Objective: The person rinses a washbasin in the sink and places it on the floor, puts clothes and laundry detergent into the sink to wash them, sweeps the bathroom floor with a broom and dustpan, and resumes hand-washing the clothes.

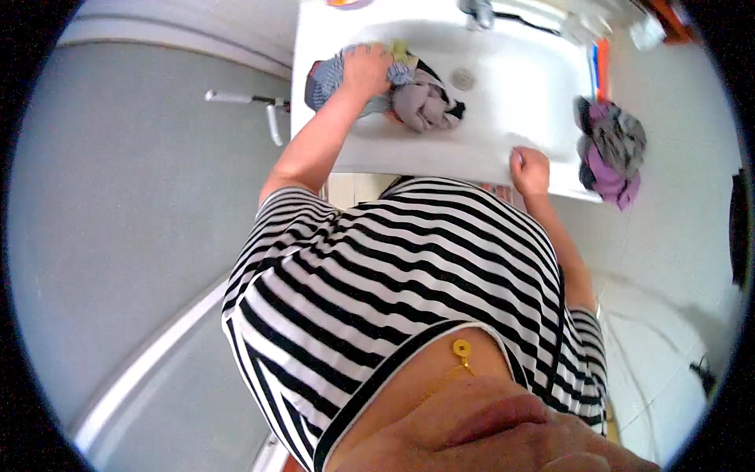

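Note:
My left hand is on a blue-grey striped cloth at the left side of the white sink, its fingers curled into the fabric. Next to it lies a bunched greyish-mauve and black cloth, with a small yellowish-green piece behind it. My right hand rests at the sink's front rim, fingers curled in and nothing visible in them. The drain shows between the cloths and the sink's right half.
A faucet stands at the back of the sink. On the right rim hangs a grey and purple cloth bundle, near an orange and blue strip-like object. A door handle juts out at the left.

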Demonstrator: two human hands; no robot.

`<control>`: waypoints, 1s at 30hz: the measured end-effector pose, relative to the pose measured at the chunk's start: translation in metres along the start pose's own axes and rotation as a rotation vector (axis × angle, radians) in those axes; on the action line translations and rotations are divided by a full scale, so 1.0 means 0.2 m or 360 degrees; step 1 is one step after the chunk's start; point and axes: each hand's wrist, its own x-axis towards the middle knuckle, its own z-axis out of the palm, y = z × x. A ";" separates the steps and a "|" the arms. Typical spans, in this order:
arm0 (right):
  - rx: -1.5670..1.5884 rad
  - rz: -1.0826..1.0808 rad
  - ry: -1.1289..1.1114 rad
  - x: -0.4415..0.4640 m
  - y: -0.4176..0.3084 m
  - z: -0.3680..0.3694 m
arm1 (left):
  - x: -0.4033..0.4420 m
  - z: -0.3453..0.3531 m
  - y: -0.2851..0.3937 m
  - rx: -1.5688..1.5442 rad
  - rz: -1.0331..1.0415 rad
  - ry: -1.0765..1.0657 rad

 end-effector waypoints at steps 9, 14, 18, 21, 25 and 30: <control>-0.0030 -0.0043 0.0127 0.04 0.01 0.04 | -0.03 0.32 0.35 -0.0329 -0.0162 -0.0035; -0.0229 -0.0164 0.0552 0.09 0.00 -0.16 | 0.03 0.41 0.24 -0.0447 -0.0186 -0.0012; -0.0874 0.0257 0.0991 0.17 0.14 -0.64 | 0.00 0.34 0.28 -0.0340 -0.0208 0.0017; -0.0962 0.0278 0.0857 0.21 0.16 -0.72 | 0.00 0.34 0.28 -0.0327 -0.0224 0.0006; -0.0901 0.0483 0.0557 0.26 0.49 -0.64 | 0.01 0.32 0.29 -0.0315 -0.0261 -0.0052; -0.0561 0.0537 0.0640 0.34 0.54 -0.75 | 0.01 0.34 0.29 -0.0318 -0.0249 0.0002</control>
